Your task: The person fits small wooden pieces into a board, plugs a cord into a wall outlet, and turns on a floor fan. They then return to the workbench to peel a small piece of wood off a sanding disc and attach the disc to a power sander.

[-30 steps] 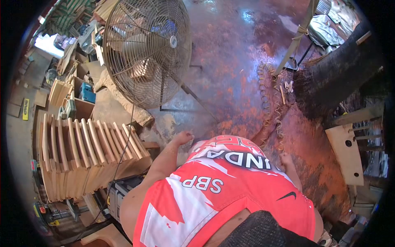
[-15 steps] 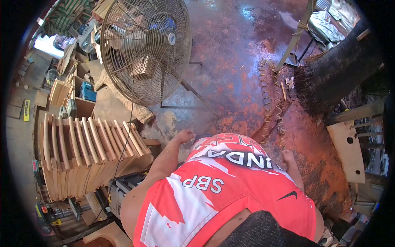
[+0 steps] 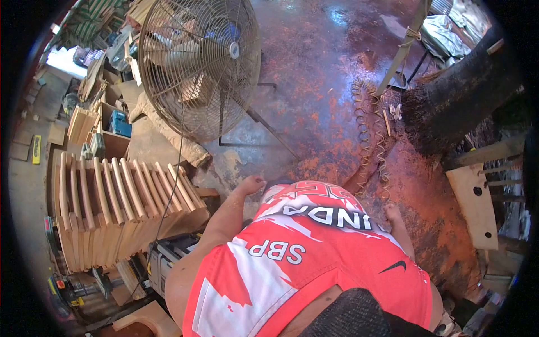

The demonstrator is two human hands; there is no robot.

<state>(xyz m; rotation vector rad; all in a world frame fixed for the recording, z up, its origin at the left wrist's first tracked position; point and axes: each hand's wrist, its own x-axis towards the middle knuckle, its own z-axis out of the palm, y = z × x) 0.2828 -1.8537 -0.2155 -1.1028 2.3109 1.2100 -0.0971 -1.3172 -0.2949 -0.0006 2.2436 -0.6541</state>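
My left hand [image 3: 252, 184] hangs beside my left hip, its fingers curled in and nothing visible in them. On the other side, my right hand [image 3: 392, 212] is lowered near my hip, also with curled fingers and no object showing. Both are small in view, and the palms are hidden. A red and white jersey [image 3: 314, 241] covers my torso between them. Nearest to my left arm is a row of curved wooden frames [image 3: 120, 219], standing packed together. Coiled hoses [image 3: 383, 163] lie on the floor ahead of my right hand.
A large wire-caged fan [image 3: 234, 50] stands ahead to the left, its legs reaching across the stained floor [image 3: 309, 112]. A dark, thick post [image 3: 466, 95] and a wooden panel with holes [image 3: 477, 208] are at right. A cord [image 3: 168, 216] hangs before the frames.
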